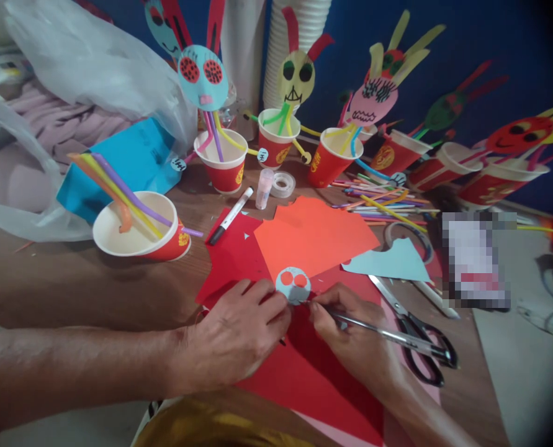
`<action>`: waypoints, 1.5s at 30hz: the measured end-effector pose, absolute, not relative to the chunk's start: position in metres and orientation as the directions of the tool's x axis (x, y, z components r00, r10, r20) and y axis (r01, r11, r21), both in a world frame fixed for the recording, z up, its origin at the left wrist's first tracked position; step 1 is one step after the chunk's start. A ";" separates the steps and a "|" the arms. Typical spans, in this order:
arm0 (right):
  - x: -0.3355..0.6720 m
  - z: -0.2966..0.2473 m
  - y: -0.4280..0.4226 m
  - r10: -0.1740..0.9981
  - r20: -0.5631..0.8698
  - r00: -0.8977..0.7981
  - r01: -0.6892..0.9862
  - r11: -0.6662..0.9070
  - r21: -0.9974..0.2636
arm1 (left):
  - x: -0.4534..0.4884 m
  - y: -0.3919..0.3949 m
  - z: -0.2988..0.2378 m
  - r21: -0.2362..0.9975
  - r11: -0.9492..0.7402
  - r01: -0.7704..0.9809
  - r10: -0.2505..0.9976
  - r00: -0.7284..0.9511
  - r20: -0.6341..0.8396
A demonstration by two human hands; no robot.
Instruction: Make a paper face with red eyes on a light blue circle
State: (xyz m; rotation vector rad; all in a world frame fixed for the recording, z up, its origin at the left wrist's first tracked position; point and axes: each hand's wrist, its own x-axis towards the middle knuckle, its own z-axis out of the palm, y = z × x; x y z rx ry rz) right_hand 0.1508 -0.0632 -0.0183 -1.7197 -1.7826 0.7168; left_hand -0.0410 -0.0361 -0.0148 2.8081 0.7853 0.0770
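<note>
A small light-blue paper circle (293, 292) with two orange-red eye spots lies over red paper (323, 379) in front of me. My left hand (248, 320) is closed, its curled fingertips pressing on the circle's left edge. A clear-barrelled pen (392, 335) is gripped in my right hand (350, 323). Its tip meets the circle's lower right edge, where a small dark line shows. A thin dark end of something pokes out below my left fingers; I cannot make out what it is. Just beyond the circle is an orange sheet (318, 233) with a cut edge.
Black-handled scissors (420, 341) lie by my right wrist, near a light-blue scrap (392, 261) and a blurred-out phone (476, 261). Red cups with paper faces, such as one cup (223, 171), line the back. A tilted cup (136, 230) holds straws. A marker (231, 215) rests on red paper.
</note>
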 end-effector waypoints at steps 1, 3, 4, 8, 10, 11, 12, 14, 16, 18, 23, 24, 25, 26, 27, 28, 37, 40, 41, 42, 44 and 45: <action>0.151 -0.019 -0.063 0.999 0.023 -0.025 0.703 0.034 -0.711 | -0.041 -0.036 -0.015 0.230 -0.831 0.507 0.519 0.855 -0.010; 0.151 -0.019 -0.063 0.999 0.023 -0.023 0.697 0.032 -0.716 | -0.041 -0.036 -0.015 0.233 -0.828 0.510 0.522 0.853 -0.012; 0.151 -0.019 -0.063 1.000 0.021 -0.022 0.694 0.031 -0.719 | -0.041 -0.036 -0.015 0.233 -0.828 0.510 0.522 0.853 -0.012; 0.149 -0.017 -0.062 1.000 0.024 -0.019 0.698 0.031 -0.715 | -0.041 -0.036 -0.015 0.227 -0.832 0.506 0.517 0.856 -0.011; 0.149 -0.016 -0.061 0.999 0.035 -0.028 0.710 0.044 -0.703 | -0.041 -0.035 -0.015 0.223 -0.835 0.503 0.515 0.857 -0.008; 0.149 -0.016 -0.061 0.998 0.045 -0.038 0.718 0.059 -0.694 | -0.041 -0.035 -0.015 0.221 -0.836 0.502 0.513 0.858 -0.006; 0.149 -0.015 -0.060 0.997 0.057 -0.052 0.726 0.077 -0.684 | -0.041 -0.035 -0.015 0.218 -0.837 0.501 0.514 0.858 -0.002; 0.149 -0.015 -0.060 0.994 0.075 -0.078 0.740 0.108 -0.664 | -0.041 -0.035 -0.015 0.214 -0.839 0.500 0.514 0.858 0.010; 0.150 -0.014 -0.061 0.992 0.086 -0.089 0.754 0.124 -0.645 | -0.041 -0.035 -0.014 0.212 -0.839 0.501 0.515 0.857 0.015; 0.150 -0.014 -0.062 0.992 0.089 -0.089 0.761 0.125 -0.636 | -0.041 -0.036 -0.013 0.213 -0.839 0.501 0.514 0.858 0.010; 0.148 -0.014 -0.061 0.993 0.088 -0.077 0.752 0.115 -0.649 | -0.040 -0.035 -0.013 0.206 -0.842 0.499 0.510 0.860 -0.002; 0.148 -0.014 -0.061 0.994 0.088 -0.072 0.751 0.112 -0.650 | -0.040 -0.036 -0.013 0.205 -0.840 0.502 0.512 0.859 -0.005; 0.148 -0.014 -0.061 0.994 0.090 -0.068 0.752 0.111 -0.650 | -0.039 -0.036 -0.014 0.205 -0.839 0.503 0.513 0.858 -0.007; 0.148 -0.014 -0.061 0.994 0.090 -0.067 0.754 0.109 -0.648 | -0.039 -0.036 -0.014 0.208 -0.838 0.505 0.514 0.858 -0.009; 0.148 -0.014 -0.060 0.994 0.091 -0.068 0.756 0.111 -0.645 | -0.039 -0.036 -0.014 0.210 -0.837 0.505 0.515 0.857 -0.011; 0.148 -0.014 -0.060 0.993 0.089 -0.072 0.757 0.113 -0.644 | -0.039 -0.036 -0.014 0.211 -0.836 0.507 0.516 0.856 -0.012; 0.148 -0.013 -0.059 0.995 0.076 -0.066 0.752 0.099 -0.651 | -0.040 -0.036 -0.014 0.207 -0.838 0.505 0.516 0.856 0.002; 0.148 -0.013 -0.059 0.994 0.079 -0.072 0.746 0.106 -0.657 | -0.040 -0.036 -0.014 0.206 -0.836 0.508 0.521 0.853 0.012; 0.148 -0.013 -0.060 0.994 0.082 -0.077 0.747 0.112 -0.656 | -0.040 -0.036 -0.014 0.208 -0.837 0.506 0.519 0.855 0.010; 0.148 -0.013 -0.060 0.994 0.083 -0.077 0.749 0.113 -0.653 | -0.040 -0.036 -0.014 0.211 -0.838 0.504 0.517 0.856 0.008; 0.148 -0.013 -0.060 0.994 0.082 -0.068 0.757 0.105 -0.645 | -0.040 -0.036 -0.014 0.214 -0.838 0.502 0.515 0.857 0.005; 0.148 -0.013 -0.060 0.995 0.082 -0.065 0.761 0.102 -0.641 | -0.040 -0.036 -0.014 0.215 -0.838 0.501 0.514 0.858 0.007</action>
